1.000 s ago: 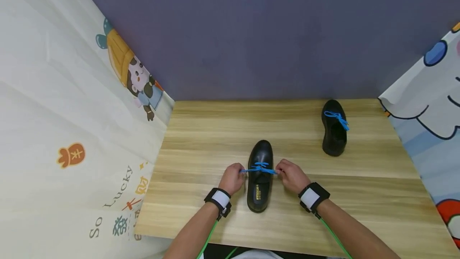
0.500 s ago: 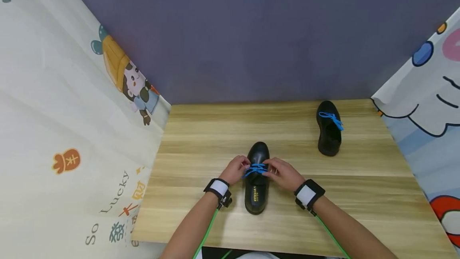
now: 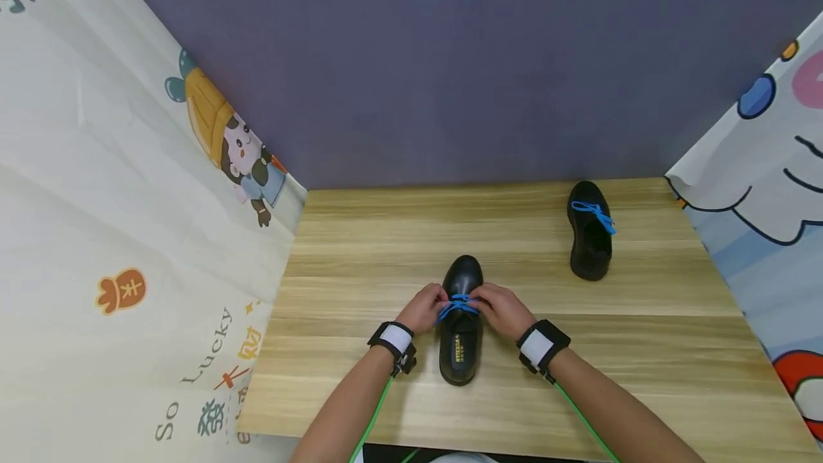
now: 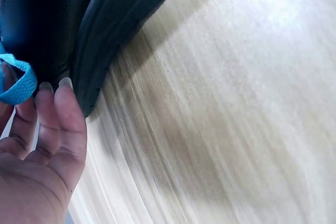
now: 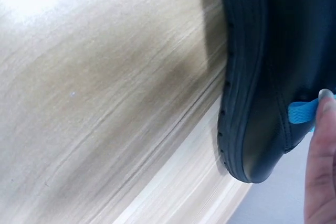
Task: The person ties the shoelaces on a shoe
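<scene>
A black leather shoe (image 3: 463,274) with a blue shoelace (image 3: 458,304) lies on the wooden board, toe pointing away from me. My left hand (image 3: 423,309) pinches the lace at the shoe's left side. In the left wrist view the lace (image 4: 23,88) bends in a loop at the fingers, and two fingertips lie against the shoe's side; the thumb is mostly out of sight. From the right, my right hand (image 3: 506,311) pinches the lace over the shoe's tongue. Close up, a right fingertip (image 5: 324,100) meets the lace (image 5: 302,113); the rest of that grip is cut off.
Another black shoe (image 3: 588,261) with a tied blue lace stands at the back right of the wooden board (image 3: 360,234). A dark wall (image 3: 463,70) rises behind the board. Printed cloths hang at the left (image 3: 77,184) and right (image 3: 781,284).
Both hands have come inward from pulling the lace ends out sideways to the lacing over the shoe. The right hand has closed in further on the lace since half a second ago.
</scene>
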Motion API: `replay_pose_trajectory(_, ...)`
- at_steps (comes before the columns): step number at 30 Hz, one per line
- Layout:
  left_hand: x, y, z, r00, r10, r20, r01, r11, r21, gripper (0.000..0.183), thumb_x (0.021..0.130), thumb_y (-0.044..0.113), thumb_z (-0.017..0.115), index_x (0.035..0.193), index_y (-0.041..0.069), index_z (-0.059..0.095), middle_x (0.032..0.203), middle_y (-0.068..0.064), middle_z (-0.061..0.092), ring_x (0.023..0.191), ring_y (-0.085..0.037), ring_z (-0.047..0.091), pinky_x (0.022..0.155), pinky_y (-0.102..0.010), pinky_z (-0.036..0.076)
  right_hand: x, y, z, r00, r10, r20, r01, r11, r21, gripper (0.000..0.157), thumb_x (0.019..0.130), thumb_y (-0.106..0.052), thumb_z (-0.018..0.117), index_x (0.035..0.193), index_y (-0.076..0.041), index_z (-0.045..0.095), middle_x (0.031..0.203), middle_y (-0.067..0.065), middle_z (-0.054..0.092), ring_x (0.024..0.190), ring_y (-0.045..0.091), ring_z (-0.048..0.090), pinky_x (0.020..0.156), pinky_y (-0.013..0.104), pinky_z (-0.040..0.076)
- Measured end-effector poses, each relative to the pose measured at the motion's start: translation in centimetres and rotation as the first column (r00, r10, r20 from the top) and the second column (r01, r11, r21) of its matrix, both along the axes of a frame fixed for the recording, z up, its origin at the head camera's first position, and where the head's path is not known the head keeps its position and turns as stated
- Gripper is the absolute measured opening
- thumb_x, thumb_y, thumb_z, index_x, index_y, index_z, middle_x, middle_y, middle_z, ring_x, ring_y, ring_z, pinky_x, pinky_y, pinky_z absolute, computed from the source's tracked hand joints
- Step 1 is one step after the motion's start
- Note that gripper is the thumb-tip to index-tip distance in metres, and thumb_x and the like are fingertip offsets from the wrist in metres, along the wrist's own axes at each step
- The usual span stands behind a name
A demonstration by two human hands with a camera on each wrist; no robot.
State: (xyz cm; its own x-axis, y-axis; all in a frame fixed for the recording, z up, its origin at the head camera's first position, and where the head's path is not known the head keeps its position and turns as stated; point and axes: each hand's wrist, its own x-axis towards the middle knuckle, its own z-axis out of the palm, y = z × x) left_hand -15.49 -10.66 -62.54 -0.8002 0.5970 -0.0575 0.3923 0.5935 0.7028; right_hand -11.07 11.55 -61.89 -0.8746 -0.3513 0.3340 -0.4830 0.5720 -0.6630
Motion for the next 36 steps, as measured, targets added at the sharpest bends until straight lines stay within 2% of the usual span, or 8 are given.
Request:
replay_pose_trajectory(5,0.1,0.0,0.0,1.0,0.02,0.011,-0.02,1.0,-0.009,0.008,0.101,0.008,0.058,0.094,0.004,0.058,0.092,-0.005,0.057,0.088,-0.019,0.056,0.08,-0.03,0.047,0.0,0.1,-0.2,1.0,-0.004,0.015,0.004,1.0,0.005,0.006,0.091,-0.007,0.073,0.094,-0.01,0.068,0.088,-0.003,0.064,0.079,0.009,0.059,0.069,0.03,0.052)
replay_pose_trajectory(15,-0.1,-0.1,0.9,0.999,0.026,0.044,-0.026,1.0,-0.013,0.009,0.102,0.009,0.057,0.094,0.005,0.058,0.089,-0.005,0.06,0.083,-0.016,0.056,0.076,-0.027,0.045,0.1,0.3,0.3,1.0,-0.026,0.013,0.026,0.999,-0.022,0.007,0.091,-0.004,0.072,0.092,-0.008,0.068,0.084,-0.003,0.063,0.073,0.006,0.057,0.064,0.027,0.05)
replay_pose_trajectory(25,-0.1,-0.2,1.1,0.997,0.037,0.063,-0.033,0.998,-0.054,0.009,0.102,0.01,0.056,0.094,0.006,0.057,0.087,-0.004,0.06,0.081,-0.017,0.055,0.074,-0.028,0.044,0.3,0.5,0.4,0.992,-0.011,0.13,0.019,0.998,-0.057,0.005,0.097,-0.006,0.065,0.092,-0.007,0.065,0.077,-0.003,0.061,0.067,0.005,0.057,0.06,0.023,0.048)
replay_pose_trajectory(29,-0.1,-0.3,1.1,0.997,0.039,0.063,-0.036,0.998,-0.05,0.009,0.102,0.01,0.057,0.094,0.007,0.057,0.085,-0.004,0.06,0.08,-0.017,0.055,0.073,-0.028,0.044,0.4,0.6,0.2,0.992,-0.006,0.128,0.014,0.998,-0.065,0.007,0.099,-0.009,0.062,0.092,-0.007,0.063,0.075,0.001,0.062,0.066,0.008,0.058,0.06,0.023,0.047)
replay_pose_trajectory(36,-0.1,-0.6,1.2,0.997,0.048,0.06,-0.045,0.998,-0.049,0.01,0.102,0.011,0.056,0.093,0.007,0.057,0.08,-0.001,0.058,0.077,-0.014,0.054,0.071,-0.027,0.044,0.4,0.4,0.2,0.987,0.008,0.158,0.011,0.992,-0.122,0.006,0.099,-0.005,0.06,0.093,-0.005,0.061,0.074,0.008,0.066,0.064,0.026,0.065,0.058,0.023,0.049)
